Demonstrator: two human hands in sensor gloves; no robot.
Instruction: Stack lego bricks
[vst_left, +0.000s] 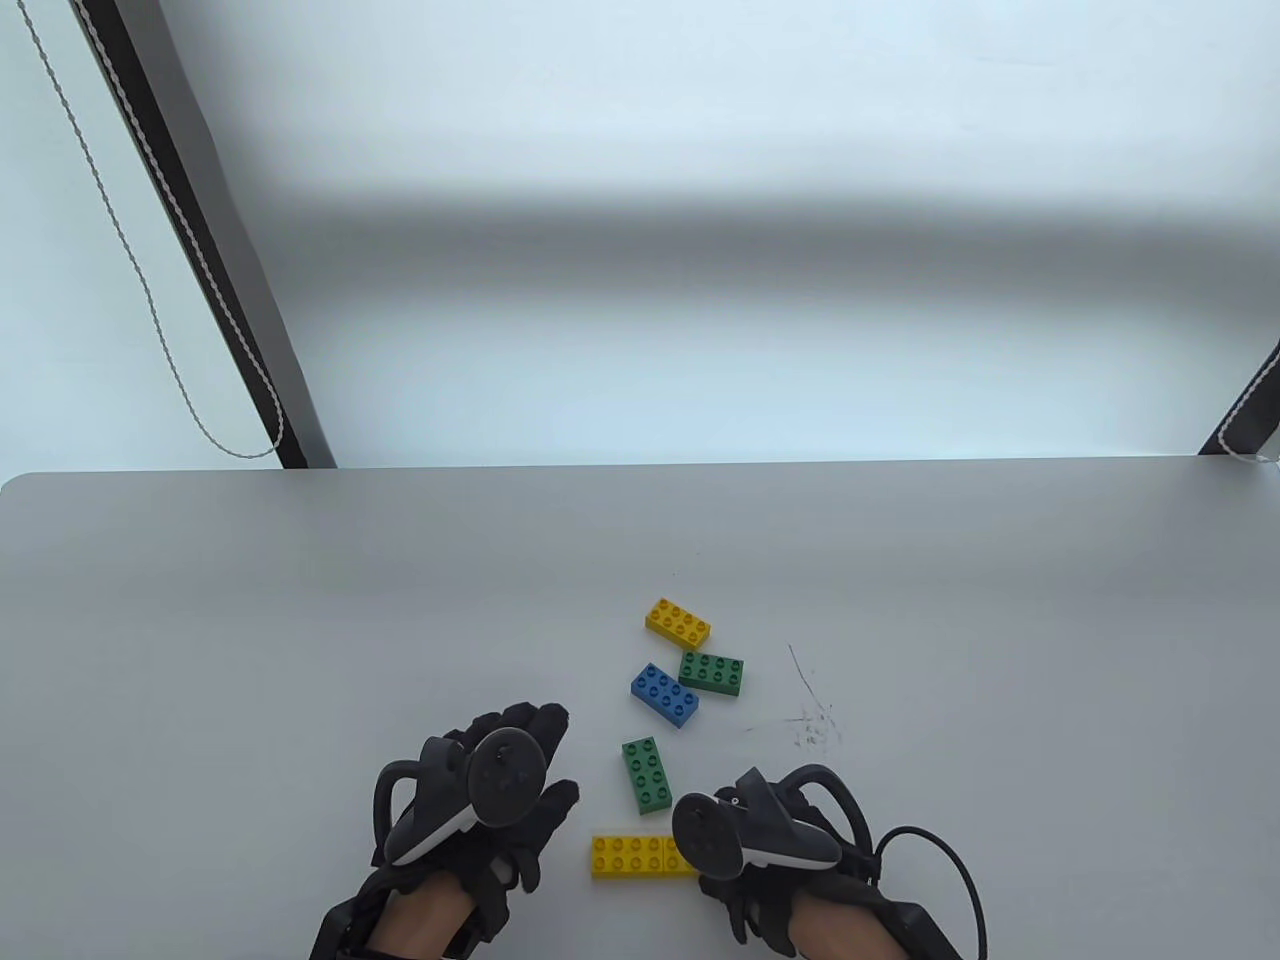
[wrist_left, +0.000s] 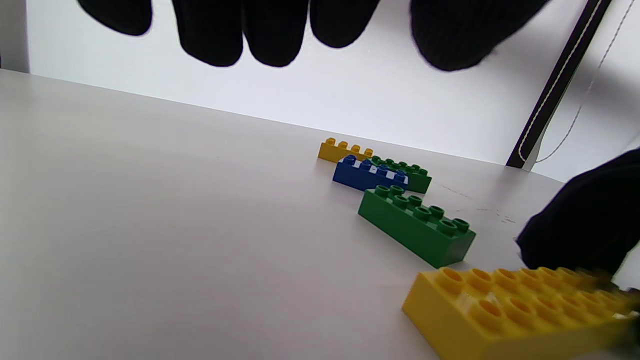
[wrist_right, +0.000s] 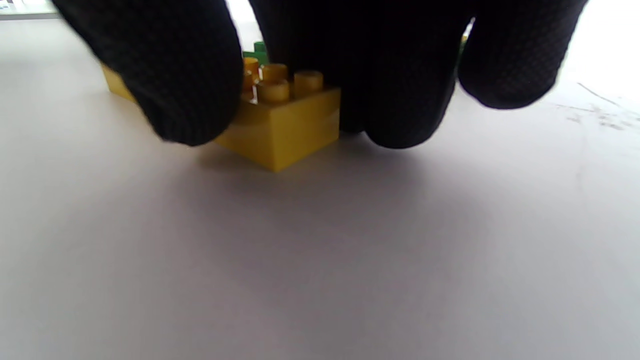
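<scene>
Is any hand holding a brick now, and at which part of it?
The right hand grips the near yellow brick at its right end, fingers on both sides. The left hand holds nothing.

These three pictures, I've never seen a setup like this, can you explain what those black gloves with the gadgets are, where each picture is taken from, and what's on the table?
There is no robot here, just a person's two hands in black sensor gloves. The gadget strapped to the back of each hand is a tracker; the fingers do not hold it.

The table view looks down from above: the left hand is on the left, the right hand on the right. The other two pictures come from a camera on each wrist, so the gloved fingers hang in from the top.

On the grey table lie five bricks, none stacked: a far yellow brick, a far green brick, a blue brick, a near green brick and a near yellow brick.

The right hand's fingers are on both sides of the near yellow brick, which still sits on the table. The left hand is open and holds nothing.
</scene>
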